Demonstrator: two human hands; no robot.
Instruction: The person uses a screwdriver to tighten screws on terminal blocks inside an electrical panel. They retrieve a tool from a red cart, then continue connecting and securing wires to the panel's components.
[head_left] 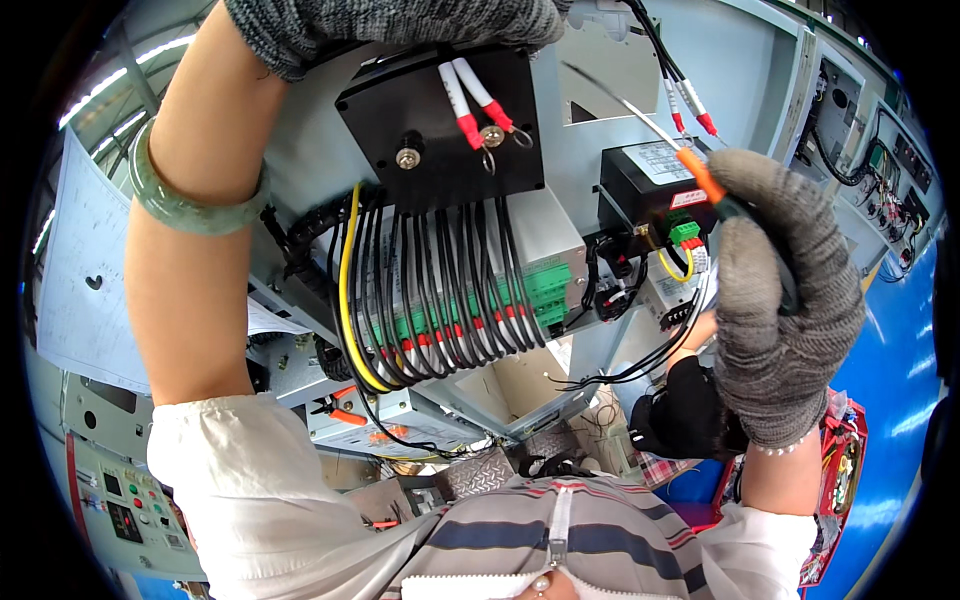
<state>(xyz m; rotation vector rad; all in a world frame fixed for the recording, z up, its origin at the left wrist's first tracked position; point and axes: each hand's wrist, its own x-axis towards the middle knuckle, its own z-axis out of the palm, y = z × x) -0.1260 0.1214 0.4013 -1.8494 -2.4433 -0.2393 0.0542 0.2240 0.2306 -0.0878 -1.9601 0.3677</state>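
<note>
Screwdriver (690, 165) with orange collar sits in the right hand (780, 300), grey knit glove, fingers curled tight round the handle; thin metal shaft points up-left toward the top of the cabinet. Tip is in the air, touching nothing, well right of the black plate (440, 125). Left hand (390, 25), also grey-gloved, is at the top edge of the view, fingers closed over the upper rim of the black plate; cannot tell how firm the hold is. Green bangle (185, 205) on the left wrist. Two white wires with red sleeves and ring lugs (480, 110) lie against the plate, lugs next to a brass bolt (492, 135); a second bolt (407, 157) sits further left. Below the plate a bundle of black cables (450, 290) plus one yellow cable (347, 290) runs down to green terminal blocks (545, 290). Small black box (645, 190) just left of the right hand. Orange-handled pliers (340, 410) lie on a ledge lower down.
</note>
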